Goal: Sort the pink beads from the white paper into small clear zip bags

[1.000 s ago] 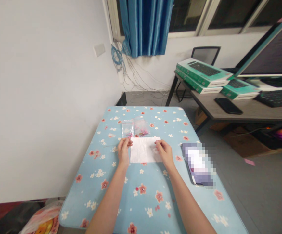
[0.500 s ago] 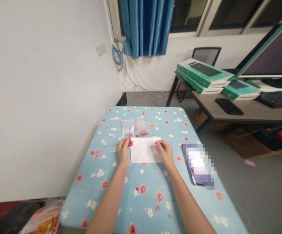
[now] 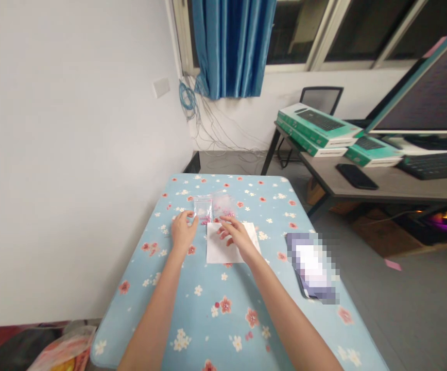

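Hands (image 3: 183, 232) open, empty, near clear bags (image 3: 203, 210), R one over white paper (image 3: 218, 250) on floral tablecloth (image 3: 138, 309).

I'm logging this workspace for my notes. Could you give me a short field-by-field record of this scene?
Left hand: open, beside a clear plastic bag; contact unclear
Right hand: open, over a white paper sheet, fingers toward a second clear bag holding small pink pieces
Surface: blue floral table
Also on table: pixelated object
Nearby desk: smartphone, green boxes, keyboard, monitor
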Demonstrator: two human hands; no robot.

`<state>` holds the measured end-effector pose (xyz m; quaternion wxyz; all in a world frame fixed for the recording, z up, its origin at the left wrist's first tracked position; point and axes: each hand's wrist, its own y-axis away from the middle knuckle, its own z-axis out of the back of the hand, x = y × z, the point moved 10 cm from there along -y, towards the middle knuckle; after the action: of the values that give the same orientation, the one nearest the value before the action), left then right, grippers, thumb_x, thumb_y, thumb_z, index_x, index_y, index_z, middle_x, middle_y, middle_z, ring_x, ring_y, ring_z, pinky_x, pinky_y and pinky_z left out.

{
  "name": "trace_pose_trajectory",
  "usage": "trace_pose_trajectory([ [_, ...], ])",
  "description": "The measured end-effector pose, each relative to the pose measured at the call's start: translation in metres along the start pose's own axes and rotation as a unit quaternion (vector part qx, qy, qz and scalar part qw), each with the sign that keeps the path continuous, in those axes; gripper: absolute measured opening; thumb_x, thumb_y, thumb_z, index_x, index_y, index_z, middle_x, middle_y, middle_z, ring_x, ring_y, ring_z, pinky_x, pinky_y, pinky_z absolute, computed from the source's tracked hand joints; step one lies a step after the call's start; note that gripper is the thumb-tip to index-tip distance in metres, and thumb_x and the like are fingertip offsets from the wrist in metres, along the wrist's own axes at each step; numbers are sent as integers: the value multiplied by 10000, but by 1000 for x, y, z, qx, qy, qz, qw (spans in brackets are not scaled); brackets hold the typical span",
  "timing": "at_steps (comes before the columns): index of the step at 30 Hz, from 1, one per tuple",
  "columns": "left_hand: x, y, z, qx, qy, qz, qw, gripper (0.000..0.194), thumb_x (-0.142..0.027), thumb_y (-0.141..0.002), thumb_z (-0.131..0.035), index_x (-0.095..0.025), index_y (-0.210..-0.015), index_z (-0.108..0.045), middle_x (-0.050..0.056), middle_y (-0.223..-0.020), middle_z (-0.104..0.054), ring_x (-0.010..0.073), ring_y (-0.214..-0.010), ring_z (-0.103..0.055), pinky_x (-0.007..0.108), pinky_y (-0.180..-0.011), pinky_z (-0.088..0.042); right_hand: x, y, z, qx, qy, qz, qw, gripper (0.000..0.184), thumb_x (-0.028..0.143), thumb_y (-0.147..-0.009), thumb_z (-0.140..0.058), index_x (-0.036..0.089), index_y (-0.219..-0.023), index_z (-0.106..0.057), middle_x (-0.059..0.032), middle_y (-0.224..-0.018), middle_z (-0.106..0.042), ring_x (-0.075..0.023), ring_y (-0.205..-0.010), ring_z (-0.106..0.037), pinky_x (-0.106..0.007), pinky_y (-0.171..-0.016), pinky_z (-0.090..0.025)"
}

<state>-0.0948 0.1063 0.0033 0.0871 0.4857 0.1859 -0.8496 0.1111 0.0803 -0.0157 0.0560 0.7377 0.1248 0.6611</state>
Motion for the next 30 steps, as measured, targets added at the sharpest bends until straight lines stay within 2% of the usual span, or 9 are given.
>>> trace_pose_trajectory([
  [2, -6, -7, -8, 44, -174, -42, 983, 201, -328, -762, -599, -207, -912, -654, 65, -969, -665, 232, -952, -589, 357, -892, -414, -8, -3, -22, 43, -11, -48, 998, 427, 387, -802, -568, 200, -1183, -529, -20, -733, -676, -122, -591, -610, -177, -422, -378],
  [4, -5, -10, -15, 77, -286, -52, 954, 256, -378, -805, -558, -204, -961, -661, 89, -1036, -656, 267, -1025, -566, 388, -910, -402, -14, -5, -36, 64, -22, -74, 995, 459, 361, -829, -551, 199, -1251, -475, -28, -748, -693, -128, -609, -632, -176, -428, -390],
  [9, -2, -10, -21, 94, -348, -49, 931, 260, -412, -819, -543, -206, -916, -669, 95, -1016, -646, 287, -1036, -548, 399, -885, -403, -21, -11, -49, 81, -41, -97, 991, 517, 350, -854, -539, 183, -1322, -393, -31, -756, -703, -132, -606, -640, -176, -421, -399],
  [12, -2, -8, -20, 83, -348, -53, 932, 199, -372, -817, -551, -213, -867, -660, 86, -984, -647, 286, -1020, -549, 397, -861, -402, -24, -13, -49, 75, -45, -100, 991, 519, 343, -855, -543, 183, -1324, -387, -36, -761, -703, -133, -607, -639, -177, -424, -405],
  [15, -4, -6, -17, 61, -306, -66, 948, 133, -301, -813, -552, -205, -812, -643, 78, -923, -654, 273, -968, -568, 386, -837, -406, -25, -14, -49, 73, -47, -100, 991, 490, 336, -853, -544, 197, -1304, -412, -38, -763, -702, -135, -607, -639, -177, -423, -403],
  [20, -16, -5, -12, 59, -203, -117, 970, 80, -235, -820, -541, -195, -791, -603, 28, -838, -658, 178, -802, -593, 306, -790, -439, -22, -14, -48, 79, -61, -86, 991, 332, 346, -843, -543, 202, -1142, -551, -33, -768, -690, -119, -603, -625, -173, -444, -414],
  [25, -54, 14, 6, 24, -65, -223, 972, 99, -259, -862, -520, -196, -821, -584, 17, -799, -636, 160, -748, -581, 294, -745, -461, -8, -11, -38, 71, -97, -40, 992, 271, 401, -819, -566, 211, -995, -646, -25, -802, -678, -101, -622, -611, -165, -457, -416],
  [28, -78, 38, 14, -11, -52, -288, 956, 106, -257, -883, -514, -199, -835, -588, 21, -791, -641, 170, -773, -585, 305, -747, -460, -2, -6, -29, 70, -127, -36, 989, 336, 486, -849, -502, 211, -970, -653, -37, -804, -678, -112, -625, -605, -177, -441, -417],
  [30, -94, 57, 13, -9, -63, -341, 938, 115, -224, -897, -496, -199, -839, -592, 28, -810, -657, 173, -804, -589, 313, -767, -459, -3, -3, -23, 72, -147, -52, 985, 427, 555, -866, -433, 195, -911, -657, -50, -780, -672, -117, -604, -593, -183, -419, -408],
])
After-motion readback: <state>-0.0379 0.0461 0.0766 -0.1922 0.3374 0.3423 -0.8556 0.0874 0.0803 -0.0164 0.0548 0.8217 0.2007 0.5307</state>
